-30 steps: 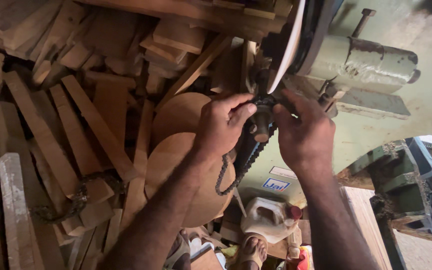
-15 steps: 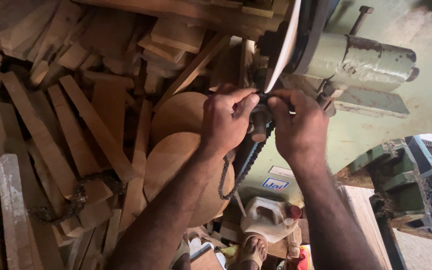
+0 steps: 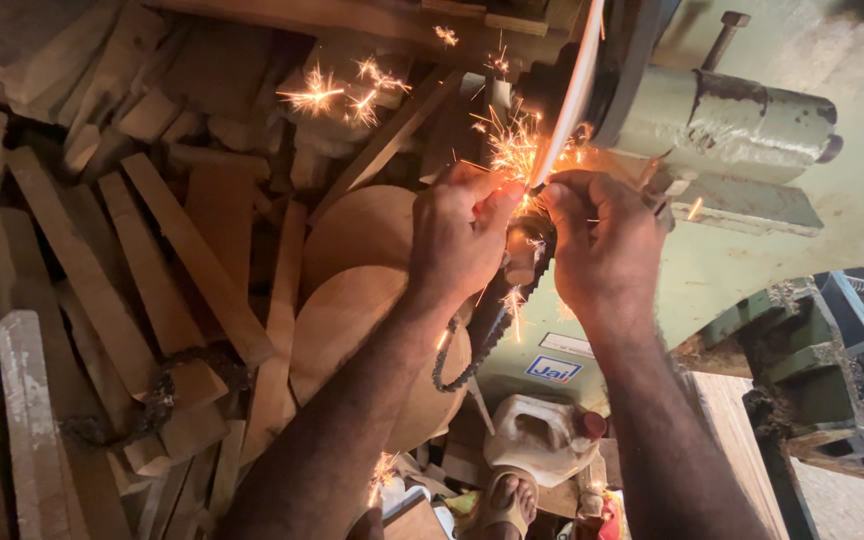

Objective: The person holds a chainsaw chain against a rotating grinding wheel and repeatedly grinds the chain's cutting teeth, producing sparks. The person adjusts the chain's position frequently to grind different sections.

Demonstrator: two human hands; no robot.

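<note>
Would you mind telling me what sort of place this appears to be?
Probably a woodworking or sawmill workshop: a heap of rough wooden offcuts, a green metal grinding machine whose thin spinning wheel throws sparks, and both hands pressing a dark saw chain against it.

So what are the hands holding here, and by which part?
Both the left hand and right hand pinch the saw chain at its upper stretch, against the grinding wheel; the rest dangles.

Both forearms bare to the frame edge; no sleeves, gloves, rings or wristwear visible on left hand (image 3: 457, 235) or right hand (image 3: 604, 240). One foot (image 3: 508, 500) in an open sandal.
</note>
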